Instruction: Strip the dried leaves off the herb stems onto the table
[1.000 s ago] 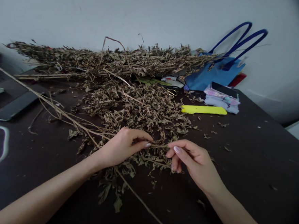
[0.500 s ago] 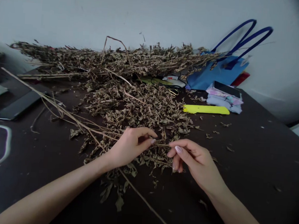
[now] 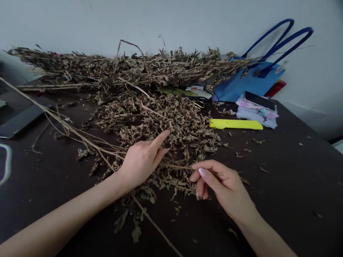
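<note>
A thin dried stem (image 3: 176, 166) lies across a loose pile of dried brown leaves (image 3: 160, 123) on the dark table (image 3: 288, 183). My right hand (image 3: 223, 185) pinches one end of this stem between thumb and fingers. My left hand (image 3: 142, 159) rests just left of it, fingers stretched out toward the leaf pile, the forefinger pointing up and away, holding nothing. Several stripped bare stalks (image 3: 60, 120) run off to the left from under my left hand. One long stalk (image 3: 164, 237) trails toward the near edge.
A big bundle of leafy dried branches (image 3: 128, 68) lies along the back wall. A blue bag (image 3: 245, 82), folded cloths with a phone (image 3: 258, 107), a yellow flat tool (image 3: 236, 124) and scissors (image 3: 198, 103) sit at the back right. A dark tablet (image 3: 16, 119) lies left.
My left hand has let go of the stem and opened, its fingers now stretched toward the leaf pile. My right hand still pinches the stem end and has hardly moved.
</note>
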`<state>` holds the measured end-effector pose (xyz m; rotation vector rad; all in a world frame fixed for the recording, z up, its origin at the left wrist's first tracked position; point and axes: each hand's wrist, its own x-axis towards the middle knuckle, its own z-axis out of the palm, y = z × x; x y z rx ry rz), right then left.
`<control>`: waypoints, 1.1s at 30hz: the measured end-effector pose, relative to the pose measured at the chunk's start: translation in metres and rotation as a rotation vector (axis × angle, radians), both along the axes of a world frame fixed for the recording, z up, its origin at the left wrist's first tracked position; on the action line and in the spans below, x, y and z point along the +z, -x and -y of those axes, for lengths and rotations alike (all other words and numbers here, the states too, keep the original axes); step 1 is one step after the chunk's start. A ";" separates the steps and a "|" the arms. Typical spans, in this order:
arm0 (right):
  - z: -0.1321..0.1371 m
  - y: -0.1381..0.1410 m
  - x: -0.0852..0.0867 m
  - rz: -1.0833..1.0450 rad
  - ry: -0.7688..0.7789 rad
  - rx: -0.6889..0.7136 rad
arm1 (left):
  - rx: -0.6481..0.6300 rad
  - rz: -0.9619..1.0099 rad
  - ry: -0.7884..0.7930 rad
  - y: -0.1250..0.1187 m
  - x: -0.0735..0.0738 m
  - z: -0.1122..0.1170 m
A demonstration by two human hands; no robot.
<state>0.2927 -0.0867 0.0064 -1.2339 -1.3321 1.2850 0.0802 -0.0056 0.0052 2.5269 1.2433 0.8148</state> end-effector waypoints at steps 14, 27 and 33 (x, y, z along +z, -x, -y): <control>0.001 0.000 -0.002 -0.007 -0.015 -0.001 | -0.266 0.031 -0.203 -0.012 0.000 0.020; -0.003 0.002 -0.009 -0.030 -0.002 0.013 | -0.259 -0.247 -0.498 -0.011 -0.005 0.021; -0.003 0.002 -0.009 -0.051 -0.010 0.007 | -0.252 -0.235 -0.442 -0.005 -0.007 0.016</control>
